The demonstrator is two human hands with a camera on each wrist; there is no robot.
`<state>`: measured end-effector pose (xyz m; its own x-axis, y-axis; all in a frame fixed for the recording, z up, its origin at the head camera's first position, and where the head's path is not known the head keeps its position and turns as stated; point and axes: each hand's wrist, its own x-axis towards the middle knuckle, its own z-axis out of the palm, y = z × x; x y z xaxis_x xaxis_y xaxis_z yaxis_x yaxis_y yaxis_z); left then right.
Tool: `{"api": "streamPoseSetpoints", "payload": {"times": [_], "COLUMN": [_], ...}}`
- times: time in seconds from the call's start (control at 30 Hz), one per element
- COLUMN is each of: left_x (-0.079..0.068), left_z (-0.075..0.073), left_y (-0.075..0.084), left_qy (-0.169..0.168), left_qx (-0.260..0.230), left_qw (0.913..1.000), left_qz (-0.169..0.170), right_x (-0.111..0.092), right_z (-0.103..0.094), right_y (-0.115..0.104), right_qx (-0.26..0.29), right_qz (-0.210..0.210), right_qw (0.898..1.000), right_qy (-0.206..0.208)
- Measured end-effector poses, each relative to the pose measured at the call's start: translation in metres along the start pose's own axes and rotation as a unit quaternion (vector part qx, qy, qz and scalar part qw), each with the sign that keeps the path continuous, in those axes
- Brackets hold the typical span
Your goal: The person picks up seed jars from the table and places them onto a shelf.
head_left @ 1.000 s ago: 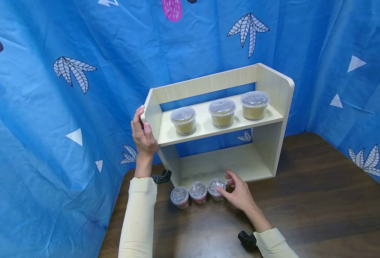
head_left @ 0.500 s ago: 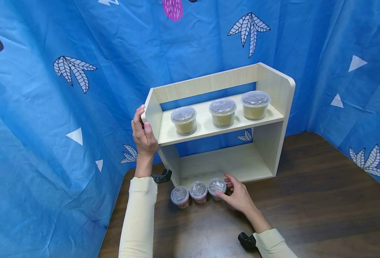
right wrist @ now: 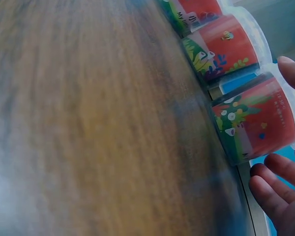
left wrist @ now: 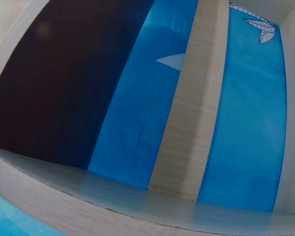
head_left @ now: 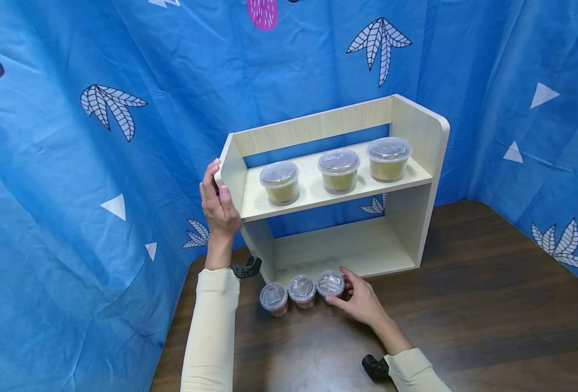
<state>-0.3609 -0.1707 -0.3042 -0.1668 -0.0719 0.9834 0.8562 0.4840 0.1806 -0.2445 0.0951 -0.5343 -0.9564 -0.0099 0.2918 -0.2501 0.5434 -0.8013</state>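
My right hand is at the rightmost of three small clear lidded cups, with the thumb at the front of its lid and the index finger at the far side. In the right wrist view this cup has a red and green printed label and stands on the table. The middle cup and the left cup stand beside it in a row. My left hand rests against the left side panel of a pale wooden shelf, fingers pointing up. That hand is out of sight in the left wrist view.
Three larger lidded tubs with yellow contents stand spaced along the upper board. The lower board lies just behind the small cups. A dark wooden table carries everything, and a blue patterned curtain hangs behind and at both sides.
My right hand has lowered slightly and its thumb has moved from over the right cup's lid to the lid's front edge. The left hand, shelf and tubs stay put.
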Motion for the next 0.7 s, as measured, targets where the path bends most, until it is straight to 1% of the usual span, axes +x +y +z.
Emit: {"api": "streamPoseSetpoints", "payload": {"times": [0.17,0.37,0.7], "left_x": [0.0,-0.0001,0.0001], "left_z": [-0.0002,-0.0007,-0.0001], "left_y": [-0.0001,-0.0006,-0.0006], "left_qy": [0.0,0.001,0.007], "left_qx": [0.003,0.008,0.002], "left_qw": [1.0,1.0,1.0], "left_qz": [0.001,0.0,0.005], "right_x": [-0.0015,-0.0018,-0.0004], "right_z": [0.0017,0.0031,0.0053], "right_y": [0.0019,0.002,0.0037], "right_qx": [-0.011,-0.011,-0.013], "right_qz": [-0.005,0.008,0.008], "right_qw": [1.0,1.0,0.999], "right_qy": [-0.005,-0.021,-0.03]}}
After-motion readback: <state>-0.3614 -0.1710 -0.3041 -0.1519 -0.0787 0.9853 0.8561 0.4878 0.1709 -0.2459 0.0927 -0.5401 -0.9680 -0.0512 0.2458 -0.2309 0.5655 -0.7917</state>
